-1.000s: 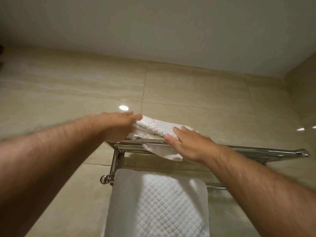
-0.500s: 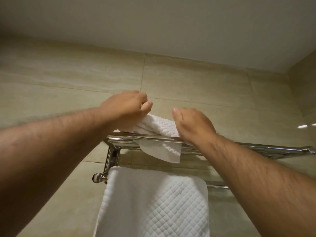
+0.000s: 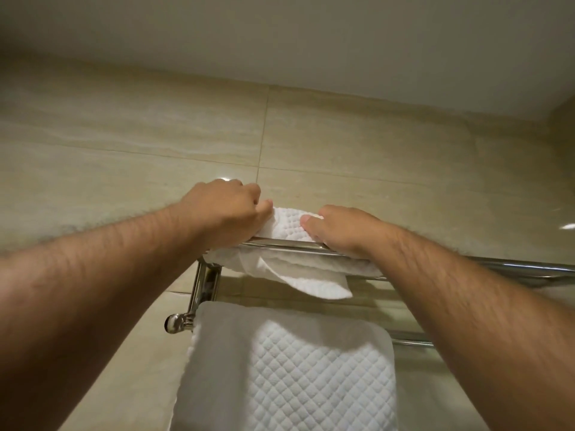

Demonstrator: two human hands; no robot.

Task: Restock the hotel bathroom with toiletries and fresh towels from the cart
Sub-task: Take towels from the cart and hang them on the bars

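Both hands reach up to a chrome towel rack (image 3: pixel 513 269) fixed to a wall of beige tiles (image 3: pixel 186 135), and between them lies a folded towel (image 3: pixel 287 223), white with a waffle weave, on the rack's top shelf at its left end. The left hand (image 3: pixel 224 213) sits at the towel's left edge with its fingers curled into a loose fist, knuckles uppermost, and its thumb tip pressed against the cloth, so it grips that end. The right hand (image 3: pixel 345 231) sits on the towel's right part, arched over it; its thumb tip rests on the top of the cloth, while its fingers bend down over the far side, mostly hidden behind the knuckles, and appear to clutch the towel. Only a short stretch of towel shows between the two thumbs. One loose corner of the towel droops below the shelf's front rail, under the right wrist, clear of both hands. Lower down, a second white towel (image 3: pixel 289 368) with a quilted diamond weave hangs over the rack's bottom bar near its left end cap, touched by neither hand. A pale ceiling (image 3: pixel 280 35) meets the tiles above.
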